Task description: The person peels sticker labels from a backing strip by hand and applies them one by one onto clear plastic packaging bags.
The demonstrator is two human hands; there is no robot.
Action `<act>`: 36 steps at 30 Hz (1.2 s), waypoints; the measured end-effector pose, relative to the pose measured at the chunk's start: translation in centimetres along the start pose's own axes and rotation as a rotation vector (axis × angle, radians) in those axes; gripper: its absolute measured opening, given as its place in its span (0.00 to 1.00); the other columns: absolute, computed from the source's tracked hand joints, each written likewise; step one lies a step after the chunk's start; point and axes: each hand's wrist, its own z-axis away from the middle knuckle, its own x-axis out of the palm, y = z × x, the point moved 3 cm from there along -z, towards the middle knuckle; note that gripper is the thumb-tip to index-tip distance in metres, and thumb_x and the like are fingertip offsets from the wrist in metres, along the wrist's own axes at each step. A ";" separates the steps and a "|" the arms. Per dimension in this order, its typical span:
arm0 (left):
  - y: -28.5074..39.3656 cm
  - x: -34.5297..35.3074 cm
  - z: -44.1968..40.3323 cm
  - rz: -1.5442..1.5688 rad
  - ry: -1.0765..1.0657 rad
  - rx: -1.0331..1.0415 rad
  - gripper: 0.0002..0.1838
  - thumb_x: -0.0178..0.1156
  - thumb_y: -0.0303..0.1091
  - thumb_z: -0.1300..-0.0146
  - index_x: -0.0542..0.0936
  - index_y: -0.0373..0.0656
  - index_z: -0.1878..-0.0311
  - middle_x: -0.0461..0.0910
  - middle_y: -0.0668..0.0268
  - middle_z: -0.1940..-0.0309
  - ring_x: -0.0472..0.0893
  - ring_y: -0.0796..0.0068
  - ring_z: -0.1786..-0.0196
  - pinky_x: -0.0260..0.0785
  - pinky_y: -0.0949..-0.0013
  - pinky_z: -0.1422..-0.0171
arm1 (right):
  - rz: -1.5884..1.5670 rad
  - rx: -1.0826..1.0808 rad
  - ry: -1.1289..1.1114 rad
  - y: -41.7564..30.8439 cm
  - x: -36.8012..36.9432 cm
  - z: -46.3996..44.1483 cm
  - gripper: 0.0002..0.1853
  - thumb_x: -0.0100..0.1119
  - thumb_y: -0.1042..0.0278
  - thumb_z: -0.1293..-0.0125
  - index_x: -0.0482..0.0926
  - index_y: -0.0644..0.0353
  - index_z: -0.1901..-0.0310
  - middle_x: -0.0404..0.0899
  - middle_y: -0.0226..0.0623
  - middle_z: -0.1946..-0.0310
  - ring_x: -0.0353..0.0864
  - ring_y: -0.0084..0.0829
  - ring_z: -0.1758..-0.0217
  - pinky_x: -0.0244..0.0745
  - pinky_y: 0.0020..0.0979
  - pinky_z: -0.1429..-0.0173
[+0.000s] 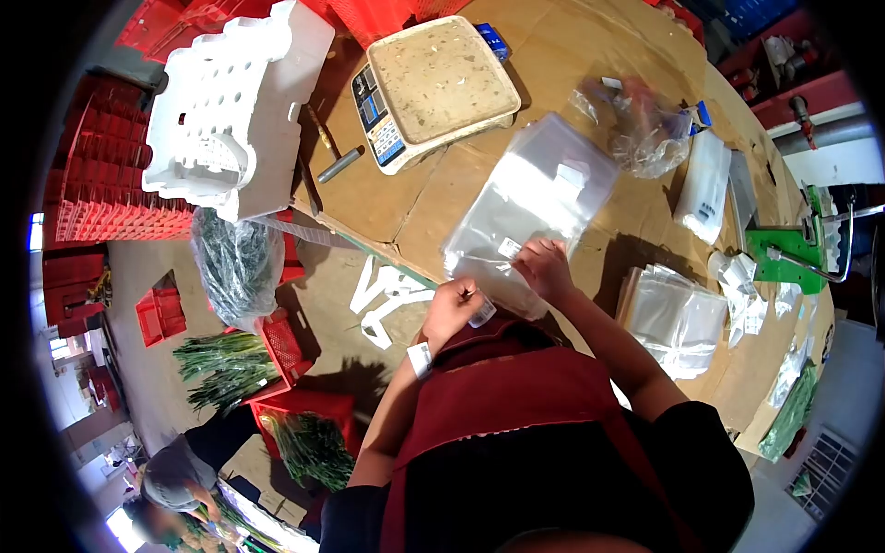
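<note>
My left hand (452,309) is closed at the table's near edge, and a small white printed label (482,313) sticks out from its fingers. Another white sticker (419,359) is on my left wrist. My right hand (544,269) has its fingers curled in over the near part of a stack of clear plastic bags (525,198). Beside its fingertips is a white label (509,247); whether they pinch it or it is stuck on the bag, I cannot tell. A pale label (571,177) lies farther up the stack.
A scale (442,83) stands beyond the bags, near a grey-headed tool (341,164) and a white crate (230,111). More bags (673,318), a label roll (735,272) and a green device (784,258) are rightward. Red crates (318,415) with greens stand on the floor; a person (180,475) works behind.
</note>
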 end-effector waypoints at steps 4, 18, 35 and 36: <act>-0.3 0.0 0.0 0.025 0.034 -0.003 0.10 0.57 0.22 0.47 0.65 0.36 0.78 0.65 0.68 0.83 0.62 0.84 0.78 0.57 0.75 0.75 | 0.008 -0.002 0.101 1.4 -0.7 -0.7 0.04 0.60 0.67 0.48 0.75 0.52 0.73 0.74 0.29 0.69 0.72 0.32 0.59 0.59 0.36 0.52; 2.3 0.4 -0.1 -0.062 -0.176 -0.046 0.05 0.60 0.26 0.42 0.77 0.39 0.63 0.77 0.68 0.75 0.74 0.81 0.70 0.67 0.75 0.64 | -0.780 0.561 -0.445 -3.7 0.0 -0.1 0.10 0.63 0.61 0.47 0.79 0.58 0.74 0.77 0.33 0.77 0.74 0.30 0.69 0.60 0.35 0.48; 1.7 -0.4 0.1 -0.135 -0.092 -0.024 0.08 0.56 0.22 0.43 0.69 0.37 0.76 0.74 0.71 0.79 0.65 0.87 0.75 0.61 0.79 0.72 | -0.084 -0.008 -0.142 0.5 -0.8 -2.1 0.10 0.68 0.60 0.52 0.80 0.49 0.69 0.76 0.28 0.70 0.75 0.31 0.61 0.64 0.34 0.50; 1.3 -0.3 0.0 -0.136 -0.095 -0.021 0.08 0.56 0.22 0.43 0.69 0.37 0.76 0.74 0.71 0.79 0.65 0.87 0.75 0.61 0.79 0.72 | -0.215 0.001 -0.147 1.8 -0.8 -2.5 0.07 0.66 0.63 0.48 0.80 0.51 0.69 0.77 0.29 0.71 0.76 0.30 0.65 0.67 0.33 0.55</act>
